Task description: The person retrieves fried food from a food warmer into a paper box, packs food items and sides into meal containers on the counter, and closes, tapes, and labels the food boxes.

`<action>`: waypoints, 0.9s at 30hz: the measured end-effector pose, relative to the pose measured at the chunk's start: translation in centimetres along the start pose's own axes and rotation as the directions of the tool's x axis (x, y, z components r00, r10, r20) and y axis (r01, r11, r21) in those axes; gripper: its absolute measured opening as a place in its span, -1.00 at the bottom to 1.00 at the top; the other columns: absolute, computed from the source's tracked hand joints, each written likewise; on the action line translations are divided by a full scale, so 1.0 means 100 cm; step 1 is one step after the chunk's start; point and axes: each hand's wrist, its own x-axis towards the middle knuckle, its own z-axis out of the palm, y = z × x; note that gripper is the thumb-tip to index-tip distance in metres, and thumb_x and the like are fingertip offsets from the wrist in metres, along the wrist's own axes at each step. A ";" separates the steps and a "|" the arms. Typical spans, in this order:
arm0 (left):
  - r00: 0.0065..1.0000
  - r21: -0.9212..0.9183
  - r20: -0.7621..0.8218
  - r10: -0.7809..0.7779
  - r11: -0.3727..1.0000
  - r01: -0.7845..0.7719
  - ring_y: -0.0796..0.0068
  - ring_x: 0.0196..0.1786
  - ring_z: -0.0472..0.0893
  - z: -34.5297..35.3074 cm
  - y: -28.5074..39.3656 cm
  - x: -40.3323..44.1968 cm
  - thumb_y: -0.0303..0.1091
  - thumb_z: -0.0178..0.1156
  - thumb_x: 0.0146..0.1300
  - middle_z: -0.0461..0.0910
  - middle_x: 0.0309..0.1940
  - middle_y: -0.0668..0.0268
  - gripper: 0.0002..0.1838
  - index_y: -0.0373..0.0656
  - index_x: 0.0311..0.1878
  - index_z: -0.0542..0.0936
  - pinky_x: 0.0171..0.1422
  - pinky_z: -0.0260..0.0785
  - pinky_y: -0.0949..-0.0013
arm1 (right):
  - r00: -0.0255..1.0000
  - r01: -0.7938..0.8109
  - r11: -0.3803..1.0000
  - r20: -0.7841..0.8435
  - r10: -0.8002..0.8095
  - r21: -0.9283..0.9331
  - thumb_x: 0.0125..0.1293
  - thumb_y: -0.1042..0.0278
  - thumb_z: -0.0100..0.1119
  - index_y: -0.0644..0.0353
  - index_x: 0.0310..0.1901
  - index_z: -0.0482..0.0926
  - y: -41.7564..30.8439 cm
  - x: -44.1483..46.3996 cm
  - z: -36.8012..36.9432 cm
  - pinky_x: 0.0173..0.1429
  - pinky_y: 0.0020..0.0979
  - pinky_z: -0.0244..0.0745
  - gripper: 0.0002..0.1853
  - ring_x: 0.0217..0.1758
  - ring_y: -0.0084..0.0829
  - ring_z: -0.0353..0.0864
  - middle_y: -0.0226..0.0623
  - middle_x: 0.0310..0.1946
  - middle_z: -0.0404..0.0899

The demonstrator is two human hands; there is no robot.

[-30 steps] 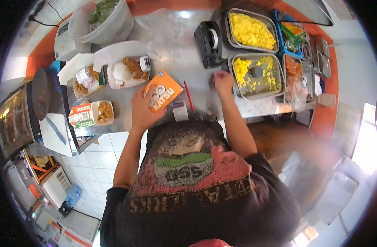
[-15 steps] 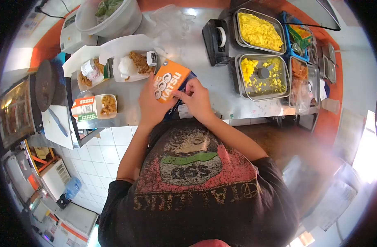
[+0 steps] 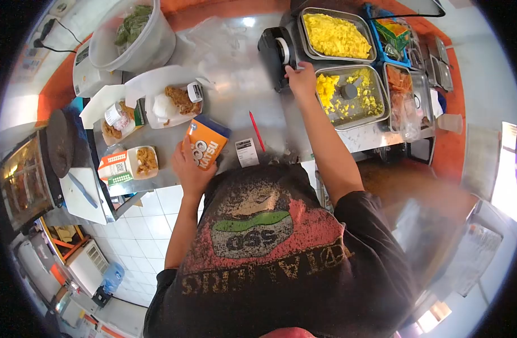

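My left hand [image 3: 192, 170] grips an orange and dark blue carton [image 3: 209, 142] with "KATSU" lettering, near the counter's front edge. My right hand [image 3: 303, 83] reaches to the near end of a black tape dispenser [image 3: 282, 70], fingers pinched together; whatever is between them is too small to make out. A red pen [image 3: 257, 130] and a printed label [image 3: 246, 152] lie to the right of the carton. Left of it stand an open box of rice and fried chicken [image 3: 174, 107], another open food box [image 3: 120, 121] and a small carton of fried pieces [image 3: 129, 164].
Two metal trays of yellow food [image 3: 337, 36] [image 3: 354, 97] stand at the right, beside a container of orange food [image 3: 399, 84]. A clear tub of leaves [image 3: 157, 42] is at the back left. A knife [image 3: 82, 190] rests on a white board [image 3: 81, 205].
My right hand has left the carton and moved up and right to the tape dispenser. My left hand has shifted the carton left and down, uncovering the pen and label.
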 end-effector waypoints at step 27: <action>0.467 -0.094 0.856 -0.222 0.821 0.562 0.22 -0.12 0.67 0.087 0.035 -0.010 0.23 0.19 0.23 0.71 -0.24 0.06 -0.34 -0.29 -0.05 0.69 0.03 0.45 0.24 | 0.905 -0.275 0.917 0.398 0.146 0.289 0.27 0.48 0.26 0.32 -0.27 0.60 0.071 -0.107 -0.036 -0.39 -0.50 0.40 -0.91 -0.51 -0.58 0.52 -0.39 -0.53 0.59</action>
